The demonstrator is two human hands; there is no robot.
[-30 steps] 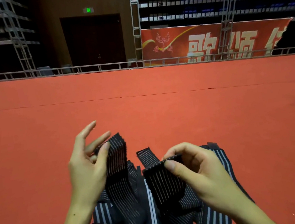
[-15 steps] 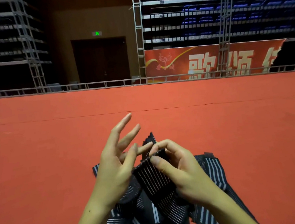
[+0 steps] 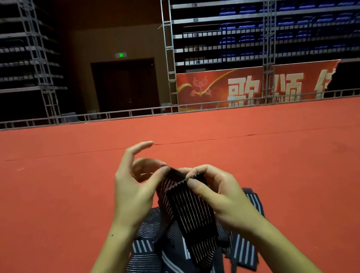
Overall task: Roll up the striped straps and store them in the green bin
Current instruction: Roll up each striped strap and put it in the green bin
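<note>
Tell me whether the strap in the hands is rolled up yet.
Not rolled. The striped strap hangs flat from both hands; only its top end is bent over.

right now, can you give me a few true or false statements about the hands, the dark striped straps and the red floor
1. The right hand pinches the top edge of a dark striped elastic strap. True.
2. The left hand lies flat on the red carpeted floor. False: it is raised, its thumb on the strap.
3. A loose pile of striped straps lies on the floor under the hands. True.
4. A green bin stands beside the pile. False: no bin is in view.
5. The held strap is fully rolled. False: it hangs mostly flat.
</note>
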